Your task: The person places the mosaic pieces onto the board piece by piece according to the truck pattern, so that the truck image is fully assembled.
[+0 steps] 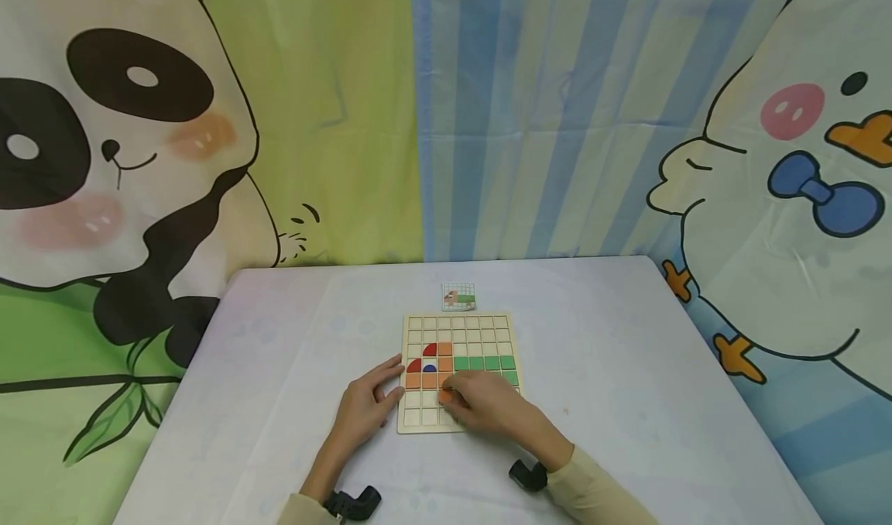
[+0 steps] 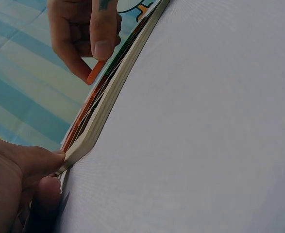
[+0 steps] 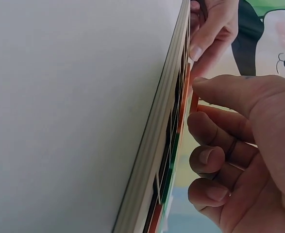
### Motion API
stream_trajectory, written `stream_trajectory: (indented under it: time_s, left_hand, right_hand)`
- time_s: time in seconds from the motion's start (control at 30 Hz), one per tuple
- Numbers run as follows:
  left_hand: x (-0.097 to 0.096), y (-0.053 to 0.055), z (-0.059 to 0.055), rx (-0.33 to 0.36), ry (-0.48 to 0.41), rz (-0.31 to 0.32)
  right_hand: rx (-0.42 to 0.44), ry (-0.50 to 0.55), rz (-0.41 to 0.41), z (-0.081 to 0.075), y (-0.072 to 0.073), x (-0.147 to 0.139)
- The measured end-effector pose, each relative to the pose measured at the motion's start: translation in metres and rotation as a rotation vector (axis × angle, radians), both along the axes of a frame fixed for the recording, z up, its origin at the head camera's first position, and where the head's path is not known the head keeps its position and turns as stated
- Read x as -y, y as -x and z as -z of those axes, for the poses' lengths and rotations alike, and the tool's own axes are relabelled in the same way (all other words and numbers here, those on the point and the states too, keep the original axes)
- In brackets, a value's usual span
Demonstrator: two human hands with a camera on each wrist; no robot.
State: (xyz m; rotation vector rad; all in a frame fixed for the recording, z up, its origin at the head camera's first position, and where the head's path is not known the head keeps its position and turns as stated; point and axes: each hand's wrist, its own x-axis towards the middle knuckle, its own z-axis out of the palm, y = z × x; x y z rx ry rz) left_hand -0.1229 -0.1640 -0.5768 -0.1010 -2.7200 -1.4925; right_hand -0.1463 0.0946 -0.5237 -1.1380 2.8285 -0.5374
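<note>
A light wooden grid board [image 1: 430, 416] lies flat on the table, partly filled with coloured pieces. My right hand [image 1: 491, 405] is over its lower middle, pinching an orange tile [image 2: 96, 72] between thumb and forefinger. In the right wrist view that tile stands on edge close to the board's surface. My left hand [image 1: 362, 409] touches the board's left edge with thumb and fingertips. On the board are red quarter-circle pieces [image 1: 430, 349], a blue half-circle [image 1: 429, 368], several orange squares [image 1: 421, 381] and a row of green squares [image 1: 476, 363]. My right hand hides some cells at lower right.
A small card [image 1: 458, 296] printed with a grid and a coloured figure lies just beyond the board. White cloth covers the table [image 1: 592, 324]. Behind it hang curtains [image 1: 530, 122] with cartoon animals. Each wrist wears a black device [image 1: 355, 503].
</note>
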Motion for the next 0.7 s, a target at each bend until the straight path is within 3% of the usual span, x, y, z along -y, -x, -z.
stream_trajectory:
  time_s: [0.7]
  left_hand:
    - [0.001, 0.001, 0.000, 0.012, -0.017, 0.011]
  right_hand:
    - [-0.004, -0.025, -0.051, 0.001, 0.003, 0.022]
